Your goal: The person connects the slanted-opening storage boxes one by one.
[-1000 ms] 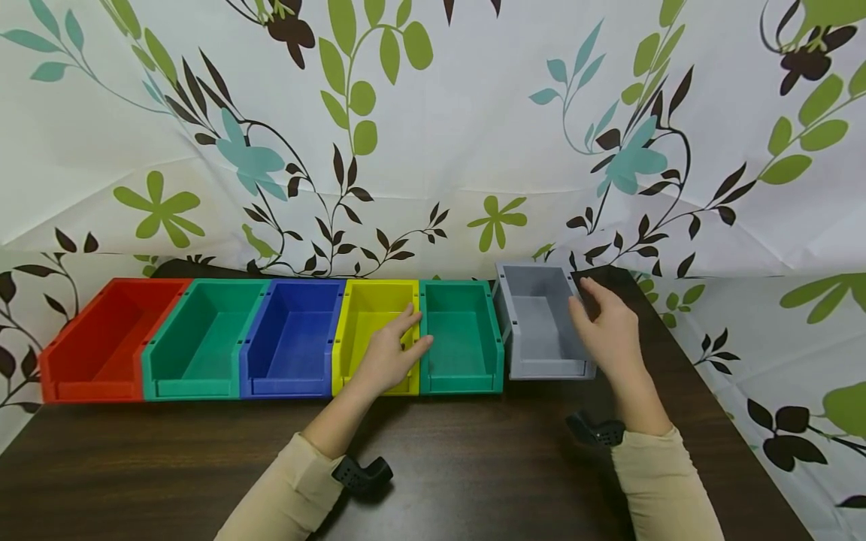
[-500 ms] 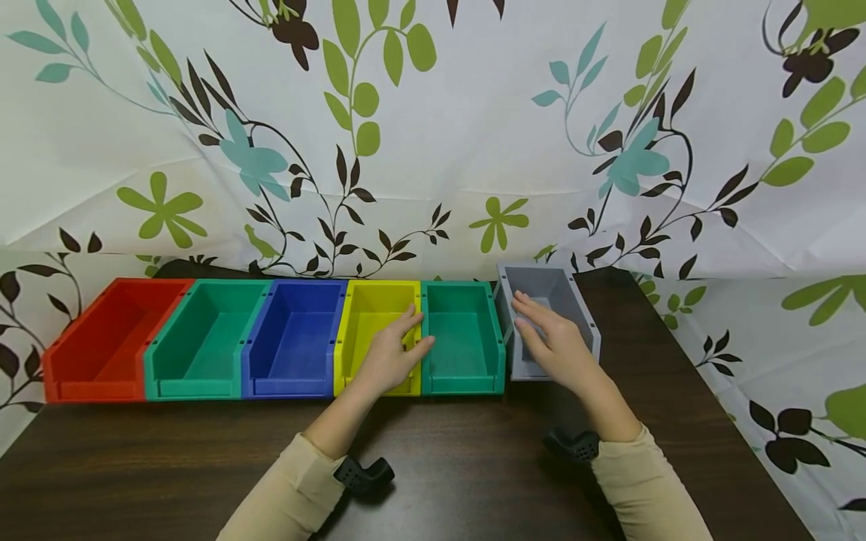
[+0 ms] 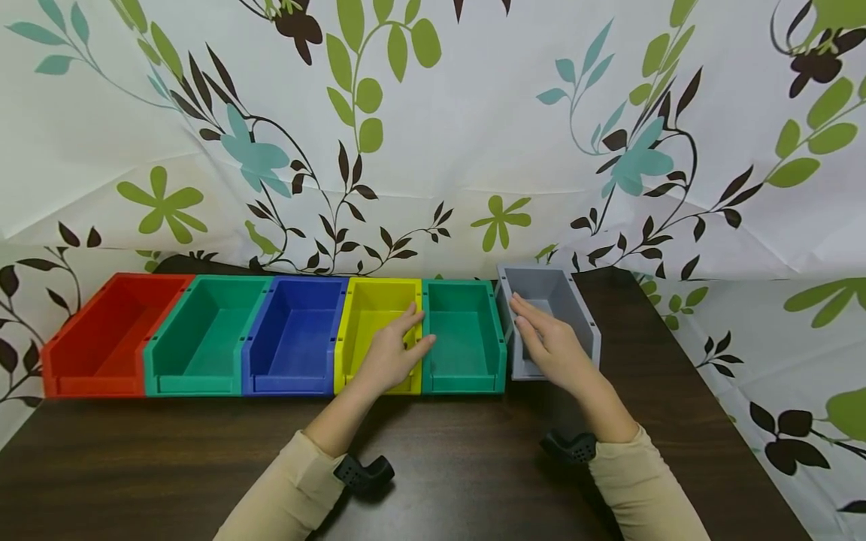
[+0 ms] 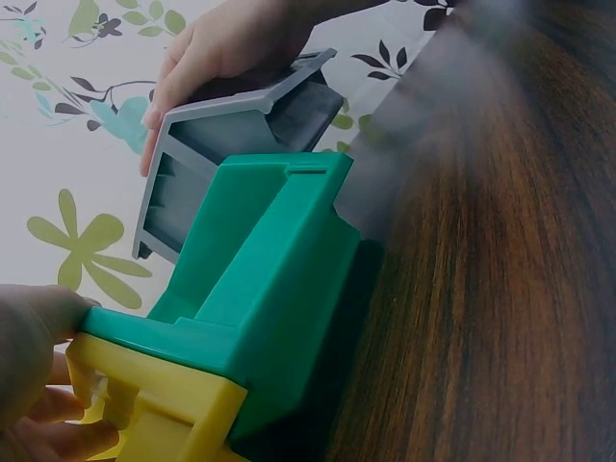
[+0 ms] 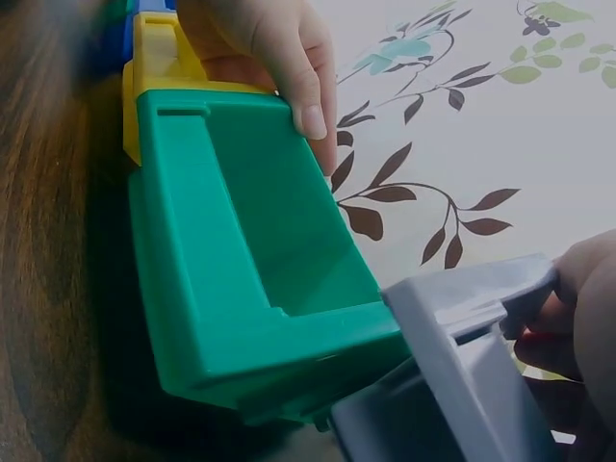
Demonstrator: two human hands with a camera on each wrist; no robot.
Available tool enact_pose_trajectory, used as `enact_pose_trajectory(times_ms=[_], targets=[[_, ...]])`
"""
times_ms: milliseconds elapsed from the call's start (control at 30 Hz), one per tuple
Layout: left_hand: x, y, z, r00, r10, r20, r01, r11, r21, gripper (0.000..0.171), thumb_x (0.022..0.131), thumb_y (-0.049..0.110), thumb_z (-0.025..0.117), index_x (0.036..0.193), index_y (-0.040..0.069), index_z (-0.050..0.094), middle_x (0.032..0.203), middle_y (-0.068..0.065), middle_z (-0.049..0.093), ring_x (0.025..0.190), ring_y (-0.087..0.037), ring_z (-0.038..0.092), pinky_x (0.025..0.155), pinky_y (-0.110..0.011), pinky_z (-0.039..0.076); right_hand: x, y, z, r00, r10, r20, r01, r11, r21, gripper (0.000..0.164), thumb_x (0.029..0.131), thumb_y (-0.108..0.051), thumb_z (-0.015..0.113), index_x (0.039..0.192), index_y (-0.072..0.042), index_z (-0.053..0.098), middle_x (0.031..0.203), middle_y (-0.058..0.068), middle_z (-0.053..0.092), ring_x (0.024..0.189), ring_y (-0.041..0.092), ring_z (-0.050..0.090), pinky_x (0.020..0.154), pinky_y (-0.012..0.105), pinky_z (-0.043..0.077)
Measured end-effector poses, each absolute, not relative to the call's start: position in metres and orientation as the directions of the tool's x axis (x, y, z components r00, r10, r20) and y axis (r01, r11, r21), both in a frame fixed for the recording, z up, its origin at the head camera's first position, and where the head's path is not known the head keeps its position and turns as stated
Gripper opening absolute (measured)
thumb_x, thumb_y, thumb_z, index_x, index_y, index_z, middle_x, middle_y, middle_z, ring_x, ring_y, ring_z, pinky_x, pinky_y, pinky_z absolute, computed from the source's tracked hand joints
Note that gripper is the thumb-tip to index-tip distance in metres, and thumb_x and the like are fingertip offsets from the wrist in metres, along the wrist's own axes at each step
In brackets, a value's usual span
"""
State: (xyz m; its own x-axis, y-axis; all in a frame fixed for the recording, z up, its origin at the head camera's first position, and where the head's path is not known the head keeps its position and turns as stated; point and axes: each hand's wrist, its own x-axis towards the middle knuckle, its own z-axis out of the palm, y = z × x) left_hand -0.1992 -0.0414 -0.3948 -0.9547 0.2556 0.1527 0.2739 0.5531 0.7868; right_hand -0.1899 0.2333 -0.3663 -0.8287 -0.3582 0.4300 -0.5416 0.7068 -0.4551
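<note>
My left hand (image 3: 392, 353) lies over the yellow storage bin (image 3: 352, 330), fingers inside it. Its thumb laps over the adjoining wall of the green bin (image 3: 463, 334), pinching the two touching walls together. Farther right, my right hand (image 3: 555, 349) grips the near-left wall of the grey bin (image 3: 585, 319). Its fingers curl over that rim in the right wrist view, where the grey bin's wall (image 5: 462, 298) comes close to the green bin's corner. From the head view the grey bin sits slightly farther back than the green one, with a narrow gap between them.
A blue bin (image 3: 294, 338), another green bin (image 3: 206, 330) and a red bin (image 3: 111, 338) continue the row leftward, side by side. All stand on a dark wooden table (image 3: 446, 466) before a leaf-patterned cloth (image 3: 440, 180).
My right hand has moved left, from the grey bin's right wall to its left wall. My left hand has stayed on the yellow and green bins.
</note>
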Motion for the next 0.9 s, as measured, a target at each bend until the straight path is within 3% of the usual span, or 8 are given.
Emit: enact_pose_trajectory(times_ms=[400, 900], targets=[[-0.1987, -0.0414, -0.3929, -0.954, 0.261, 0.147, 0.272, 0.552, 0.788, 0.054, 0.094, 0.03, 0.058, 0.138, 0.003, 0.046, 0.151, -0.013, 0.032, 0.139, -0.03, 0.033, 0.111, -0.045, 0.032, -0.1921, 0.2351, -0.3713, -0.813, -0.379, 0.442, -0.567, 0.686, -0.455, 0.038, 0.096, -0.007, 0.049, 0.133, 0.004, 0.05, 0.137, 0.02, 0.051, 0.124, 0.034, 0.051, 0.099, 0.05, 0.043], [-0.199, -0.0421, -0.3939, -0.951, 0.265, 0.156, 0.281, 0.541, 0.793, 0.054, 0.094, 0.029, 0.059, 0.138, 0.001, 0.046, 0.151, -0.014, 0.032, 0.139, -0.03, 0.033, 0.111, -0.045, 0.032, -0.1915, 0.2363, -0.3725, -0.839, -0.408, 0.36, -0.543, 0.672, -0.503, 0.04, 0.096, -0.008, 0.052, 0.133, 0.004, 0.049, 0.138, 0.019, 0.049, 0.125, 0.034, 0.05, 0.098, 0.05, 0.044]])
